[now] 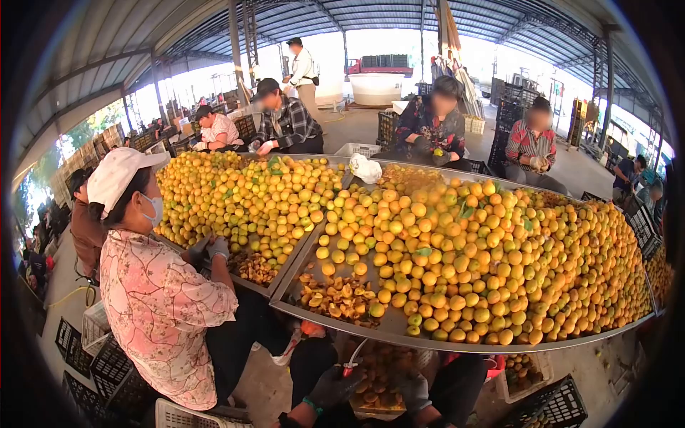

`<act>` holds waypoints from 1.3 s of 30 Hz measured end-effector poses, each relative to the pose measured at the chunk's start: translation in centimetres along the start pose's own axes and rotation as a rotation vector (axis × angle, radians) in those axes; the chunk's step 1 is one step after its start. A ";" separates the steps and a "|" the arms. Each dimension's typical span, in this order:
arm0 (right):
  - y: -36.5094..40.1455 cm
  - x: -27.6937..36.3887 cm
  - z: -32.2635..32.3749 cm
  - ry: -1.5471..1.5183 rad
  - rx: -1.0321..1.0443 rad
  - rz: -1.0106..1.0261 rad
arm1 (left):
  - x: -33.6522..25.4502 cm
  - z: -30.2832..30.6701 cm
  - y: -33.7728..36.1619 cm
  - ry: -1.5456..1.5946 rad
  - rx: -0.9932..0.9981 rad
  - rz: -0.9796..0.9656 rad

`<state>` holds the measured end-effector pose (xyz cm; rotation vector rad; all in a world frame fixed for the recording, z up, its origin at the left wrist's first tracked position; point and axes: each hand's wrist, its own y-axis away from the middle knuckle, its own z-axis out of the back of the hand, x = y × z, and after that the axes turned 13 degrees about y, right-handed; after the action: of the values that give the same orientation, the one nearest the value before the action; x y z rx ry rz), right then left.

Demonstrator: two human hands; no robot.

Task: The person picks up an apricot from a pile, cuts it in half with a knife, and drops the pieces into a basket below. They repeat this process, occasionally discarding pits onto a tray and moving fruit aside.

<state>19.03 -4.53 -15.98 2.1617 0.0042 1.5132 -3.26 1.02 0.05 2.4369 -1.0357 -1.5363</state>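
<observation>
My left hand [337, 385], in a dark glove, is closed around a small tool [349, 369] with a red-and-white part and a thin, pale curved piece rising from it. My right hand [414, 391], in a grey glove, hangs to the right of it, its fingers blurred. Between and beyond both hands, below the table edge, sits a crate of round fruit [382, 378], partly in shadow. Over the metal table [385, 330] spreads a large heap of yellow-orange fruit [485, 264]. A pile of orange peel-like pieces [339, 296] lies at its near left corner.
Close on my left sits a person in a white cap [128, 178], gloved hands at the table edge. Several people work along the far side. A white cloth-like bundle [365, 169] rests on the far rim. Black crates [553, 408] stand on the floor at right, others at left.
</observation>
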 end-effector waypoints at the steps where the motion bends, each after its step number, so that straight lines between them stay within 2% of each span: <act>1: 2.1 3.1 -1.5 0.242 -0.041 0.102 | -0.1 0.0 0.1 0.069 -0.019 -0.021; 2: 3.2 4.8 -2.3 0.486 -0.081 0.206 | -0.4 0.2 0.0 0.073 -0.025 -0.021; 3: 3.1 4.6 -2.2 0.488 -0.075 0.199 | -0.6 0.4 0.0 0.059 -0.037 -0.015; 5: 2.7 4.6 -1.8 0.919 -0.102 0.431 | -0.6 1.4 -0.4 0.046 -0.056 -0.010; 6: 2.6 4.6 -1.7 0.920 -0.094 0.428 | -0.1 2.2 -0.8 0.057 -0.067 -0.005; 8: 2.9 5.5 -2.3 1.207 -0.124 0.473 | -0.4 2.7 -0.5 0.070 -0.088 -0.002; 12: 1.6 4.5 -1.7 1.234 -0.075 0.638 | 0.0 4.0 -1.0 0.155 -0.058 0.012; 14: 0.7 3.1 -1.2 1.136 -0.046 0.801 | 0.5 4.6 -1.5 0.148 -0.078 0.000; 15: 0.1 2.3 -0.8 1.134 -0.036 0.804 | 0.4 4.8 -1.5 0.193 -0.062 0.026; 17: -0.7 0.8 -0.4 1.179 -0.036 0.634 | 1.2 6.2 -2.1 0.239 -0.052 0.049; 18: -1.1 0.2 -0.2 1.178 -0.027 0.636 | 2.7 7.8 -2.9 -0.357 0.073 -0.449; 19: -1.1 0.5 -0.6 1.052 -0.079 0.508 | 2.6 8.1 -2.9 -0.968 0.200 -0.932; 20: -1.1 0.7 -1.0 0.926 -0.129 0.380 | 2.6 8.2 -2.6 -0.971 0.192 -0.931; 21: -0.9 1.2 -1.2 0.924 -0.121 0.383 | 2.9 8.1 -2.4 -0.815 0.156 -0.707; 22: 0.7 3.9 -2.5 0.995 -0.125 0.476 | 2.5 7.7 -2.2 -0.653 0.119 -0.485; 23: 1.5 5.5 -3.3 1.064 -0.128 0.571 | 2.3 7.5 -2.2 -0.654 0.111 -0.487; 25: 1.3 5.4 -3.2 1.091 -0.116 0.601 | 1.6 7.0 -2.2 -0.893 0.227 -0.923; 26: 1.1 5.4 -3.0 1.119 -0.112 0.629 | 1.1 6.6 -1.9 -0.896 0.219 -0.925; 27: 0.8 5.3 -2.8 1.119 -0.106 0.631 | 0.7 6.0 -1.4 -0.644 0.147 -0.579; 28: 0.5 5.2 -2.7 1.193 -0.138 0.763 | 0.4 5.6 -1.0 -0.385 0.075 -0.238; 29: 0.4 5.0 -2.5 1.266 -0.171 0.896 | 1.0 6.2 -1.5 -0.384 0.071 -0.238; 31: 0.4 4.7 -2.3 1.193 -0.190 0.837 | 2.0 7.5 -2.4 -1.015 0.204 -0.956; 33: 0.3 4.4 -2.1 1.120 -0.210 0.778 | 2.2 7.7 -2.6 -1.009 0.220 -0.971; 34: 0.3 4.3 -2.0 1.058 -0.211 0.672 | 1.8 7.4 -2.4 -1.003 0.238 -0.985; 35: 0.3 4.2 -2.0 0.994 -0.210 0.567 | 1.5 6.9 -2.2 -1.004 0.233 -0.984; 37: 0.1 4.6 -2.5 0.887 -0.157 0.522 | 1.1 6.1 -1.8 -0.294 0.057 -0.070; 39: 0.0 5.8 -3.7 0.681 -0.044 0.422 | 2.5 7.3 -2.8 -0.223 0.062 -0.087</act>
<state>17.99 -1.41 -9.89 1.5715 -0.2640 2.3970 -7.27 3.70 -6.63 2.4225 -1.0380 -1.8669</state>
